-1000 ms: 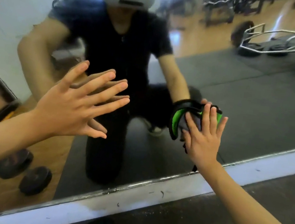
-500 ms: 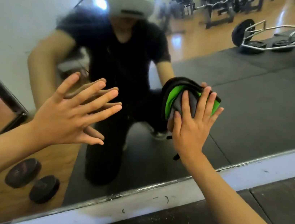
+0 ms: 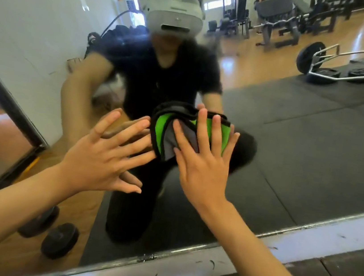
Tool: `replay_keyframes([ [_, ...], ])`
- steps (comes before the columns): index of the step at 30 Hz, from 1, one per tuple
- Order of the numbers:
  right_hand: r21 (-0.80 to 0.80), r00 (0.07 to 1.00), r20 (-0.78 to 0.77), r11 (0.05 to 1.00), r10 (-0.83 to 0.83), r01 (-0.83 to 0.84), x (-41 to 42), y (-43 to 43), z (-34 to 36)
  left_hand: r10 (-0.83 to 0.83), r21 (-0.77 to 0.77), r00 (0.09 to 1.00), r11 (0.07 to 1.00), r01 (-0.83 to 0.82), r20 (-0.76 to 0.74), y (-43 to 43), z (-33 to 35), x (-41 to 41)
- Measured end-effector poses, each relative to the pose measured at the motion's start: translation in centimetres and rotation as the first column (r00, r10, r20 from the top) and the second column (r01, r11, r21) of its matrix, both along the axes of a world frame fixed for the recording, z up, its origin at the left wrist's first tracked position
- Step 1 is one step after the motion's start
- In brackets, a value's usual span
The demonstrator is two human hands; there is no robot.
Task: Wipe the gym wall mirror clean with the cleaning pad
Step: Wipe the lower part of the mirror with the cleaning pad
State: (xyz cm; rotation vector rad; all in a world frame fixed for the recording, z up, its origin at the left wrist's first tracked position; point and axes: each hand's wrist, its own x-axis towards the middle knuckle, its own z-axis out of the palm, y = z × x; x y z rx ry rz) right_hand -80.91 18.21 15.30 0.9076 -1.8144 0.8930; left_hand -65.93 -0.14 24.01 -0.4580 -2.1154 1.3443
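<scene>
Now the right hand [image 3: 203, 164] presses the green cleaning pad [image 3: 184, 133] flat on the mirror [image 3: 292, 141], fingers spread. The left hand [image 3: 100, 161] leans spread beside it. The folded pad could slip loose, and bare fingers may leave smudges.

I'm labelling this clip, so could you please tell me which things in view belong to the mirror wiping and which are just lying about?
In use:
mirror
pad, pressed to the glass by the right hand
left hand, flat on the glass

Lying about, all seen as reflections:
weight plates
trap bar
benches
</scene>
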Motion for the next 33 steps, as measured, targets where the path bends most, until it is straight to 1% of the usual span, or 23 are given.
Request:
replay_keyframes([
  [1, 0.045, 0.998, -0.056, 0.999, 0.0, 0.002, -0.8, 0.5, 0.5, -0.001, -0.004, 1.0, 1.0, 0.001, -0.001, -0.1, -0.1, -0.1],
  [2, 0.018, 0.998, -0.053, 0.999, -0.033, 0.034, -2.4, 1.5, 1.8, 0.003, -0.014, 1.0, 1.0, -0.003, -0.001, -0.1, -0.1, -0.1],
  [3, -0.062, 0.996, 0.004, 0.994, -0.086, 0.086, -4.4, 2.7, 3.3, 0.003, -0.023, 1.0, 1.0, -0.003, -0.001, -0.2, 0.0, -0.3],
  [4, -0.163, 0.984, 0.125, 0.976, -0.127, 0.147, -6.3, 4.0, 4.5, -0.003, -0.023, 1.0, 1.0, 0.003, -0.004, -0.3, 0.1, -0.3],
  [6, -0.322, 0.928, 0.357, 0.919, -0.104, 0.227, -9.0, 5.7, 5.5, -0.014, -0.024, 1.0, 1.0, 0.013, -0.011, -0.2, 0.1, -0.4],
  [8, -0.364, 0.902, 0.422, 0.894, -0.091, 0.26, -7.7, 4.6, 4.2, -0.022, -0.022, 1.0, 1.0, 0.022, -0.007, -0.1, 0.1, -0.4],
  [10, -0.278, 0.941, 0.328, 0.943, -0.083, 0.18, -4.2, 1.7, 0.5, -0.035, -0.024, 0.999, 0.999, 0.035, -0.007, -0.2, 0.3, -0.4],
  [12, -0.106, 0.99, 0.137, 0.994, -0.026, 0.041, -0.9, -0.4, -3.4, -0.031, -0.015, 0.999, 0.999, 0.031, -0.009, 0.0, 0.2, -0.3],
  [14, 0.037, 1.0, -0.022, 0.999, -0.022, 0.023, -1.1, 0.0, -4.4, -0.021, -0.013, 1.0, 1.0, 0.021, -0.007, 0.1, 0.1, -0.2],
  [15, 0.012, 0.998, -0.046, 0.999, -0.033, 0.034, -2.4, 0.7, -3.1, -0.02, -0.021, 1.0, 1.0, 0.02, -0.01, 0.0, 0.2, -0.3],
  [16, -0.066, 0.998, -0.004, 0.996, -0.058, 0.057, -3.7, 1.5, -1.3, -0.014, -0.029, 1.0, 0.999, 0.014, -0.013, -0.1, 0.2, -0.3],
  [18, -0.276, 0.976, 0.192, 0.948, -0.107, 0.158, -6.1, 2.7, 2.1, -0.001, -0.044, 1.0, 0.999, 0.001, -0.016, -0.1, 0.2, -0.4],
  [20, -0.385, 0.932, 0.353, 0.895, -0.084, 0.226, -5.7, 1.9, 2.5, 0.005, -0.058, 1.0, 0.998, -0.006, -0.008, -0.3, 0.0, -0.5],
  [21, -0.373, 0.928, 0.364, 0.901, -0.076, 0.22, -4.3, 1.0, 1.0, 0.01, -0.058, 1.0, 0.998, -0.01, -0.003, -0.3, 0.0, -0.4],
  [22, -0.311, 0.946, 0.32, 0.937, -0.052, 0.157, -2.6, -0.1, -1.5, 0.015, -0.058, 1.0, 0.998, -0.015, 0.0, -0.3, 0.1, -0.4],
  [24, -0.071, 0.995, 0.1, 0.997, 0.01, -0.002, 0.6, -1.6, -7.7, 0.026, -0.058, 1.0, 0.998, -0.026, 0.0, -0.2, 0.2, -0.1],
  [25, 0.053, 1.0, 0.002, 0.998, 0.017, -0.017, 1.0, -1.6, -9.8, 0.029, -0.064, 1.0, 0.997, -0.029, -0.003, -0.2, 0.2, 0.0],
  [26, 0.096, 0.998, -0.053, 0.995, 0.029, -0.024, 0.3, -1.2, -10.2, 0.03, -0.074, 1.0, 0.997, -0.03, -0.006, -0.2, 0.1, -0.1],
  [27, 0.056, 0.998, -0.065, 0.998, 0.019, -0.015, -0.7, -0.8, -8.9, 0.024, -0.078, 1.0, 0.997, -0.024, -0.012, -0.3, 0.1, -0.2],
  [28, -0.032, 1.0, -0.02, 0.999, -0.02, 0.019, -1.7, -0.2, -6.4, 0.013, -0.079, 1.0, 0.997, -0.014, -0.014, -0.4, 0.1, -0.6],
  [30, -0.216, 0.979, 0.181, 0.968, -0.089, 0.128, -3.6, 0.9, -0.5, -0.017, -0.068, 1.0, 0.998, 0.016, -0.011, -0.6, 0.1, -1.0],
  [32, -0.293, 0.956, 0.276, 0.938, -0.103, 0.185, -4.2, 1.0, 2.9, -0.024, -0.055, 1.0, 0.998, 0.024, -0.001, -0.6, 0.2, -0.9],
  [33, -0.295, 0.959, 0.27, 0.941, -0.085, 0.166, -3.6, 0.7, 2.7, -0.02, -0.047, 1.0, 0.999, 0.02, 0.003, -0.5, 0.2, -0.8],
])
